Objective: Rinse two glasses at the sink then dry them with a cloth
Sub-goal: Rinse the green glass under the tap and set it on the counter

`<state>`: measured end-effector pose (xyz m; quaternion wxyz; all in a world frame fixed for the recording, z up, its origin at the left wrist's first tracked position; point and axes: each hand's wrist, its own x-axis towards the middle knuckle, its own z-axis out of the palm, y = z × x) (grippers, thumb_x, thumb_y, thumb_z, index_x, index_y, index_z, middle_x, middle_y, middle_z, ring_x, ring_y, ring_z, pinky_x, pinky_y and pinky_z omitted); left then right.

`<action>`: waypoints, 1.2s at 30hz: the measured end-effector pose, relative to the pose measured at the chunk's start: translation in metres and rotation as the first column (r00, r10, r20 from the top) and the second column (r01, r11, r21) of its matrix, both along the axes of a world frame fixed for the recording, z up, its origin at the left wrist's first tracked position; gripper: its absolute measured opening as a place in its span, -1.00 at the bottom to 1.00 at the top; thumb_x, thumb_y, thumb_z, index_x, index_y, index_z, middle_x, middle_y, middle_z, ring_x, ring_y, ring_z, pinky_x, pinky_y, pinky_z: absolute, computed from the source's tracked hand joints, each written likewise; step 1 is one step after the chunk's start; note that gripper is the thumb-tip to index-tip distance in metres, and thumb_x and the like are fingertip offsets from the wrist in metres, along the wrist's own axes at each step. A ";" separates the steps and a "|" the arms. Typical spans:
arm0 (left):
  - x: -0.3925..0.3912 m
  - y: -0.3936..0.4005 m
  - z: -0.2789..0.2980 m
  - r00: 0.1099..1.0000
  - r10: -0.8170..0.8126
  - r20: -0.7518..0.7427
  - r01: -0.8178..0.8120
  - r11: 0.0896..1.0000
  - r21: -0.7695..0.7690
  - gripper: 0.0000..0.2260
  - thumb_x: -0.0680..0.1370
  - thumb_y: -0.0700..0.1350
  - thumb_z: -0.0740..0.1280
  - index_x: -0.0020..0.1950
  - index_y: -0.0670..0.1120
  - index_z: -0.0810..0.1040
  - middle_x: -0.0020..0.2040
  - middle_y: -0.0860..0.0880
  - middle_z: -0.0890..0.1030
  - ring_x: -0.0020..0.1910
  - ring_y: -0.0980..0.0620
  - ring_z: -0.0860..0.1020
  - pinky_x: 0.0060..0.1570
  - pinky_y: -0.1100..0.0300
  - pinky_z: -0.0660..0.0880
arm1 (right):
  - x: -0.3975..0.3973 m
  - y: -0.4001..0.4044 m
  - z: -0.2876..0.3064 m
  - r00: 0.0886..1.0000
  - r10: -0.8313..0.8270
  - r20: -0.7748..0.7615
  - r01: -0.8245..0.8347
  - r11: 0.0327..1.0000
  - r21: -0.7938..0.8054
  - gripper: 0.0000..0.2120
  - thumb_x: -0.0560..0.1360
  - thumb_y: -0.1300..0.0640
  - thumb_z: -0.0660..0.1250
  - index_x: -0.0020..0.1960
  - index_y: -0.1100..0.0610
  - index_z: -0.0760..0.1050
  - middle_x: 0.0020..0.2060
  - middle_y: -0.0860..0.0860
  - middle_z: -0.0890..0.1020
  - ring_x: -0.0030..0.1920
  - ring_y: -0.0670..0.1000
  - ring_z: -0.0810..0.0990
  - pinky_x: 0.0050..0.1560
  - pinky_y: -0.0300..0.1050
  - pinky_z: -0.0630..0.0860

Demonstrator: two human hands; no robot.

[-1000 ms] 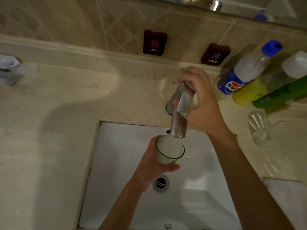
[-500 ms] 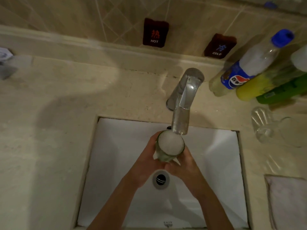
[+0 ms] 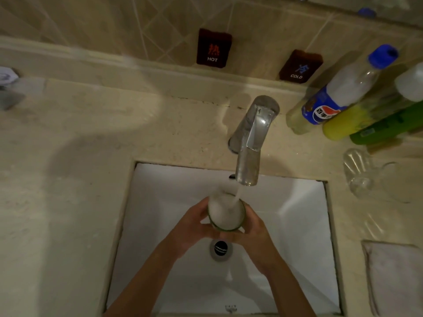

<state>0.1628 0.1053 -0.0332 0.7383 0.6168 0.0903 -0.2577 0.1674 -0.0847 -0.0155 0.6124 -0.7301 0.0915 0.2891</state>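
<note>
Two hands wrapped around one green-rimmed glass [image 3: 225,213], held upright over the white rectangular sink [image 3: 297,225], just above the round metal drain [image 3: 220,248]. Left hand [image 3: 192,227] curled on the near-left wall of the glass, right hand [image 3: 254,232] cupping the right side and base. Frothy white water inside, fed by a stream from the polished chrome tap [image 3: 250,143].

Second glass [image 3: 358,172], clear and ribbed, lying on its side on the speckled beige stone counter [image 3: 68,179], right of the basin. Pale folded cloth [image 3: 393,277] nearer, at the right edge.

Dark plaques on the diagonal beige tiles: "HOT" [image 3: 214,48] with a red character, "COLD" [image 3: 300,66] with a blue one. Blue-capped plastic bottle [image 3: 343,88] with a red-white-blue Pepsi-style label, beside a yellow-green bottle [image 3: 357,115].
</note>
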 end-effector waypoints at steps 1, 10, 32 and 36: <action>-0.003 0.003 -0.001 0.999 -0.033 -0.003 0.033 0.999 -0.008 -0.25 0.37 -0.36 0.58 0.48 0.05 0.45 0.35 0.07 0.60 0.38 0.04 0.54 0.25 0.09 0.56 | -0.002 -0.002 0.000 1.000 0.003 -0.003 -0.003 1.000 0.006 -0.22 0.29 0.32 0.62 0.43 -0.01 0.45 0.29 -0.07 0.62 0.30 -0.05 0.59 0.25 0.00 0.60; 0.001 0.013 -0.001 0.999 -0.038 -0.007 0.038 0.998 -0.053 -0.38 0.40 -0.37 0.54 0.41 0.00 0.53 0.35 0.01 0.62 0.40 0.03 0.53 0.26 0.07 0.53 | 0.003 -0.001 0.003 0.997 0.076 -0.007 -0.075 0.993 0.089 -0.25 0.35 0.38 0.57 0.45 -0.01 0.42 0.31 -0.08 0.60 0.31 -0.06 0.57 0.24 -0.12 0.58; 0.005 0.001 -0.005 0.998 -0.011 0.062 0.012 1.000 -0.006 -0.29 0.34 -0.43 0.56 0.45 -0.05 0.51 0.37 -0.03 0.60 0.42 -0.02 0.51 0.41 -0.21 0.46 | 0.006 -0.003 -0.007 0.998 -0.056 0.008 0.055 0.994 0.093 -0.26 0.24 0.39 0.62 0.35 0.00 0.53 0.18 -0.08 0.68 0.20 -0.05 0.64 0.09 -0.13 0.62; 0.005 -0.002 -0.006 0.996 0.073 0.044 -0.073 0.997 0.011 -0.28 0.33 -0.42 0.56 0.42 0.05 0.54 0.36 0.04 0.61 0.41 0.02 0.52 0.35 -0.20 0.51 | 0.011 0.004 -0.008 0.998 -0.060 0.025 0.058 0.996 0.067 -0.27 0.23 0.36 0.64 0.34 0.03 0.54 0.14 -0.08 0.70 0.16 -0.07 0.66 0.10 -0.13 0.64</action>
